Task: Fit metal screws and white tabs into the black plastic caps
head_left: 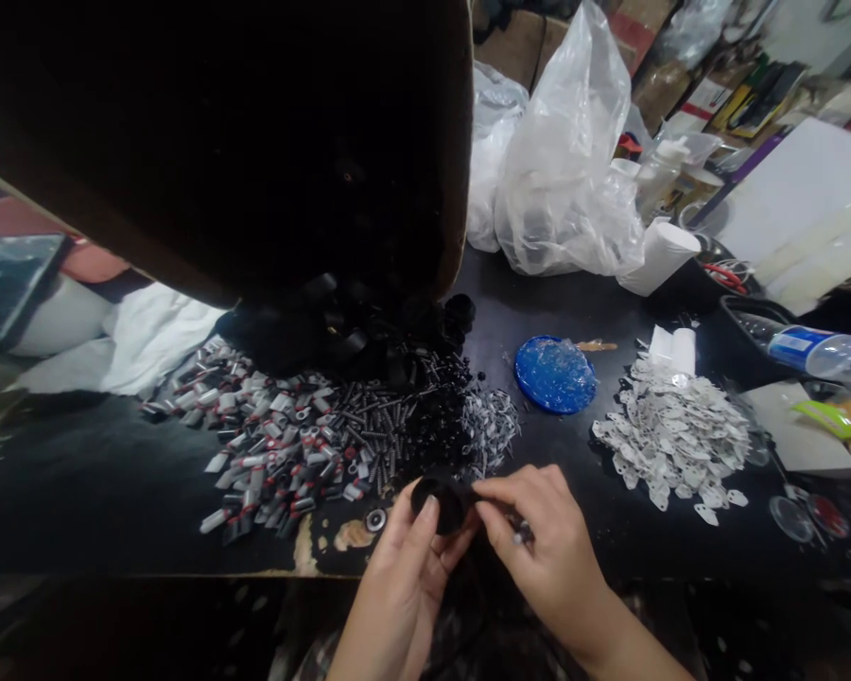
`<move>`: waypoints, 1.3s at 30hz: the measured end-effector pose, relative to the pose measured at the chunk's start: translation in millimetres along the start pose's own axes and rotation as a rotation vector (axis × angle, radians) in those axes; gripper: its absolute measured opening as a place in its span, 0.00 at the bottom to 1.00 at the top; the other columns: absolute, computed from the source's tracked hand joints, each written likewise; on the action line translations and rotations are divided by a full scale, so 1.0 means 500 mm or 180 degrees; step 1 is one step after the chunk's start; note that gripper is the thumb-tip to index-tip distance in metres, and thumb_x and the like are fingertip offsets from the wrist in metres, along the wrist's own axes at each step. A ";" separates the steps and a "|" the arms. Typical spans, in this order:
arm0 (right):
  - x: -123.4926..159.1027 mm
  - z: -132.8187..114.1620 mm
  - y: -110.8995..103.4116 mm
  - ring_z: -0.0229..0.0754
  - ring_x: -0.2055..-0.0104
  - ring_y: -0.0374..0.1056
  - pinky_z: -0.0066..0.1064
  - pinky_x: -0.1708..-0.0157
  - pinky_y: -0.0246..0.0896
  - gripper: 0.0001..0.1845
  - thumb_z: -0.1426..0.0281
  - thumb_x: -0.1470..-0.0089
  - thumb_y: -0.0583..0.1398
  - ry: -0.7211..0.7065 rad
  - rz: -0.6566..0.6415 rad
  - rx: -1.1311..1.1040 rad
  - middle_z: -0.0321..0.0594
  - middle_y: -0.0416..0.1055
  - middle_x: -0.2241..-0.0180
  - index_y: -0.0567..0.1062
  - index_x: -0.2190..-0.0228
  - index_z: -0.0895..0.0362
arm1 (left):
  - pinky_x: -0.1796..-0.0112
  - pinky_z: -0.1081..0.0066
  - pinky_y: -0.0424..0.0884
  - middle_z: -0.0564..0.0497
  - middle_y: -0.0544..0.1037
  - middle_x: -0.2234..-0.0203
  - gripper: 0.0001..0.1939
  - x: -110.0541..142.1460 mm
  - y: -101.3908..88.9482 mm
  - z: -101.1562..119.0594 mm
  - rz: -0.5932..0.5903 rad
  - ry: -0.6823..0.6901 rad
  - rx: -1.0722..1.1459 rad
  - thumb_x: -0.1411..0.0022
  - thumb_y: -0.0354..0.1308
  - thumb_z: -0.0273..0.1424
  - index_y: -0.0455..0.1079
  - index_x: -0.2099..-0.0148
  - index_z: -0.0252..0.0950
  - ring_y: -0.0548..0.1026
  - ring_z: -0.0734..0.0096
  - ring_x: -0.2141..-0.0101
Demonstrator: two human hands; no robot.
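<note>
My left hand [408, 558] grips a round black part [441, 505] above the table's front edge, thumb on its rim. At that part's right side, my right hand [549, 534] pinches with thumb and forefinger; what sits between the fingertips is too small and dark to make out. Something small and greyish shows under the right hand's curled fingers. Just beyond the hands lie heaps of small silvery pieces [491, 426], tiny black pieces [436, 416] and springs [375, 421]. Grey cylinders with red bands [269, 426] spread to the left. A small ring [375, 520] lies near my left hand.
A big dark container [460, 142] looms at the upper left, black parts at its mouth. Right of the heaps are a blue lid with clear grease [557, 375] and a pile of flat metal plates [673, 435]. Plastic bags [567, 161] and a bottle [823, 352] stand farther off.
</note>
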State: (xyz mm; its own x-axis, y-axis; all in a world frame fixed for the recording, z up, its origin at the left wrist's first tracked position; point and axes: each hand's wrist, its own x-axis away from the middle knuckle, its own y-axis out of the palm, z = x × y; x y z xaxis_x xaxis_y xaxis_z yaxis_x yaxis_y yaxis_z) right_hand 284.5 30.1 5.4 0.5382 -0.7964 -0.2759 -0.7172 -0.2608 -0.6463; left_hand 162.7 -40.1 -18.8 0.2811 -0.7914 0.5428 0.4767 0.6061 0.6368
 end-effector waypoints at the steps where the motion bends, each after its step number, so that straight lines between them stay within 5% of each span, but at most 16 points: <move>1: 0.001 0.000 -0.003 0.39 0.68 0.66 0.34 0.64 0.55 0.08 0.74 0.42 0.59 -0.0195 0.0036 0.0146 0.37 0.75 0.68 0.76 0.60 0.55 | 0.53 0.68 0.73 0.51 0.80 0.58 0.09 0.001 0.000 -0.001 0.0016 0.0000 -0.0018 0.39 0.61 0.34 0.74 0.56 0.41 0.76 0.66 0.55; 15: -0.019 -0.037 -0.051 0.37 0.67 0.68 0.33 0.63 0.56 0.06 0.76 0.44 0.61 -0.0314 0.0078 -0.0317 0.35 0.74 0.70 0.76 0.63 0.56 | 0.61 0.75 0.74 0.53 0.76 0.49 0.16 0.011 -0.028 -0.013 0.0026 -0.0230 -0.0360 0.45 0.65 0.41 0.77 0.53 0.49 0.72 0.61 0.50; 22: -0.005 -0.039 -0.044 0.38 0.66 0.68 0.33 0.63 0.60 0.06 0.76 0.44 0.60 -0.0401 -0.0008 -0.0522 0.36 0.73 0.70 0.74 0.64 0.56 | 0.61 0.74 0.73 0.51 0.79 0.57 0.13 0.015 -0.012 -0.002 -0.0195 -0.0293 -0.0301 0.45 0.65 0.39 0.78 0.57 0.45 0.75 0.64 0.57; 29: -0.010 -0.040 -0.062 0.35 0.71 0.68 0.25 0.71 0.64 0.06 0.71 0.47 0.64 0.1357 -0.0998 -0.1745 0.30 0.69 0.74 0.70 0.70 0.54 | 0.65 0.76 0.70 0.53 0.77 0.70 0.09 -0.003 -0.039 0.018 -0.1086 -0.0479 -0.0752 0.40 0.61 0.35 0.77 0.57 0.43 0.73 0.71 0.68; 35: 0.005 -0.040 -0.047 0.38 0.65 0.70 0.32 0.63 0.60 0.03 0.75 0.44 0.61 -0.0076 -0.0052 -0.0357 0.35 0.74 0.69 0.75 0.66 0.55 | 0.58 0.78 0.68 0.54 0.79 0.63 0.10 -0.008 -0.040 0.012 -0.0756 -0.0448 -0.0631 0.39 0.61 0.34 0.77 0.55 0.46 0.75 0.73 0.62; 39: -0.004 -0.044 -0.053 0.38 0.67 0.70 0.34 0.65 0.55 0.04 0.76 0.43 0.60 -0.0587 -0.0079 0.0228 0.36 0.76 0.69 0.75 0.66 0.56 | 0.56 0.81 0.67 0.54 0.80 0.60 0.12 -0.007 -0.035 0.010 -0.0562 -0.0398 -0.0613 0.42 0.63 0.34 0.77 0.55 0.46 0.75 0.72 0.57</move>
State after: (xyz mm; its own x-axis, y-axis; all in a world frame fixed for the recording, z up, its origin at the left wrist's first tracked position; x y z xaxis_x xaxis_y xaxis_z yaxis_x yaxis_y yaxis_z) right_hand 292.9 26.6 38.7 0.6320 -0.6750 -0.3807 -0.6729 -0.2344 -0.7016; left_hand 149.4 -47.3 -29.1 0.0805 -0.8602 0.5036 0.6619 0.4239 0.6183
